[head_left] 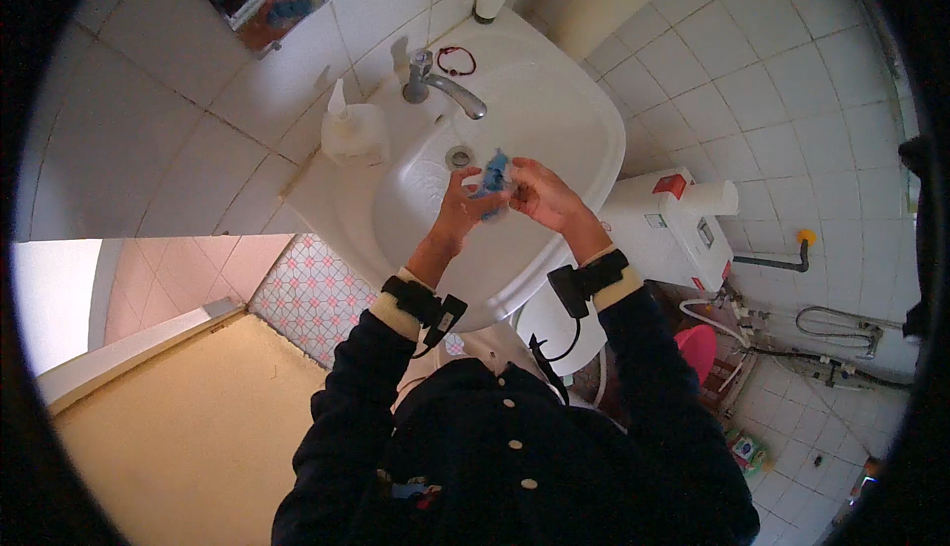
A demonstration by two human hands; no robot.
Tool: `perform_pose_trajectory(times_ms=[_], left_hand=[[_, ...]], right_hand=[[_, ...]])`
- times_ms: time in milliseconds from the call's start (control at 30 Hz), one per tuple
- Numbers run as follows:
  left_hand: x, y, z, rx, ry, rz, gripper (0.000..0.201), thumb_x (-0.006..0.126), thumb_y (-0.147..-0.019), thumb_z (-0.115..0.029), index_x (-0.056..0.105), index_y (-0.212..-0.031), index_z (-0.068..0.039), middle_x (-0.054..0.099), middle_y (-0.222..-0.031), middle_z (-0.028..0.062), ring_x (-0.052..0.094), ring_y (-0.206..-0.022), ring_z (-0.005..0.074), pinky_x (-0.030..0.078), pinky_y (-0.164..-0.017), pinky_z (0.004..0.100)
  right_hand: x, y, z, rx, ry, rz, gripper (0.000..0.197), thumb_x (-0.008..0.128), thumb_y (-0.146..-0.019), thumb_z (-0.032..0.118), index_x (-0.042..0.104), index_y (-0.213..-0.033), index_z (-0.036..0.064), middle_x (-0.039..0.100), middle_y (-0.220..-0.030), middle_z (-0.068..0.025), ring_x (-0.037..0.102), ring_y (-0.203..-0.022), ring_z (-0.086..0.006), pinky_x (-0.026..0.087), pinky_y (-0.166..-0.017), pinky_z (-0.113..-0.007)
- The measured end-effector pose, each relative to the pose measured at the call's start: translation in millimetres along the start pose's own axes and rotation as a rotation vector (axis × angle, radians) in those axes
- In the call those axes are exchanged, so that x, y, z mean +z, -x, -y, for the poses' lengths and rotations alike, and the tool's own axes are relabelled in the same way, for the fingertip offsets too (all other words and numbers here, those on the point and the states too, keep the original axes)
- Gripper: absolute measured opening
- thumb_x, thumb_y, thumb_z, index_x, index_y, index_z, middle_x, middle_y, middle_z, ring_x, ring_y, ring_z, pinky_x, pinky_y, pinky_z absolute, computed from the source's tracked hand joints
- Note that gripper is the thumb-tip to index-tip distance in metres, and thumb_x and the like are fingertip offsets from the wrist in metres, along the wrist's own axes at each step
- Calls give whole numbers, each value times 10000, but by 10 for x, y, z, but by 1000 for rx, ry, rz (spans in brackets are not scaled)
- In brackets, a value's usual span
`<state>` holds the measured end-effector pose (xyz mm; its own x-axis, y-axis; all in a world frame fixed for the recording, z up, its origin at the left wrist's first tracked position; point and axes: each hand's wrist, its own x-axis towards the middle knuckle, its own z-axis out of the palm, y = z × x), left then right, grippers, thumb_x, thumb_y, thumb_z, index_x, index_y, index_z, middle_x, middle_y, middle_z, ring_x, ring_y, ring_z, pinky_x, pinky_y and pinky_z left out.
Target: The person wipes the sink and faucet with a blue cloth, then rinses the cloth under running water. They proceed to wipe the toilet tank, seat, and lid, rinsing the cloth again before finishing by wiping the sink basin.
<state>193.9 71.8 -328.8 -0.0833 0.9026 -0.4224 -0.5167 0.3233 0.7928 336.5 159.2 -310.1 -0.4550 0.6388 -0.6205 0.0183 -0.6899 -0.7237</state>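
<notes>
Head view, for the small blue object (496, 167): held up over the white basin (539, 259), just right of the drain (459, 157). Clamped between thumb and fingers of the left hand (453, 218). Touched at the right edge by fingertips of the right hand (544, 195); cannot tell whether pinched. Aligned, along the long axis, roughly fore-and-aft, leaning slightly right at the far end. Pointed, narrow end first, away from the body, toward the tap (445, 89) side.

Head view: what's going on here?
The person's left hand and right hand hold a small blue item over a white washbasin; exactly what it is can't be told. Neither hand is on the faucet. A white pump bottle stands to the faucet's left, and a dark bracelet lies to its right.
</notes>
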Motion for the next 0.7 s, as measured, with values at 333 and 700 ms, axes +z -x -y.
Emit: perform_pose_trajectory(times_ms=[333,700], left_hand=[[-182,-59,77,-232,507,-101,379,465,-913,-345,467,-1159,-57,529,-1126,102,485,-1070,225,370,-930,457],[-199,-248,228,-96,929,-131,316,424,-933,-313,463,-1158,-95,527,-1128,76,493,-1069,240,397,-930,412]], right_hand=[[-129,62,-32,-31,-195,-86,503,607,-803,165,381,-1247,98,535,-985,-56,510,-827,-178,428,-706,-311],[9,118,-195,-78,259,-3,348,610,-835,216,477,-1095,27,544,-922,-48,519,-799,-146,451,-695,-293]])
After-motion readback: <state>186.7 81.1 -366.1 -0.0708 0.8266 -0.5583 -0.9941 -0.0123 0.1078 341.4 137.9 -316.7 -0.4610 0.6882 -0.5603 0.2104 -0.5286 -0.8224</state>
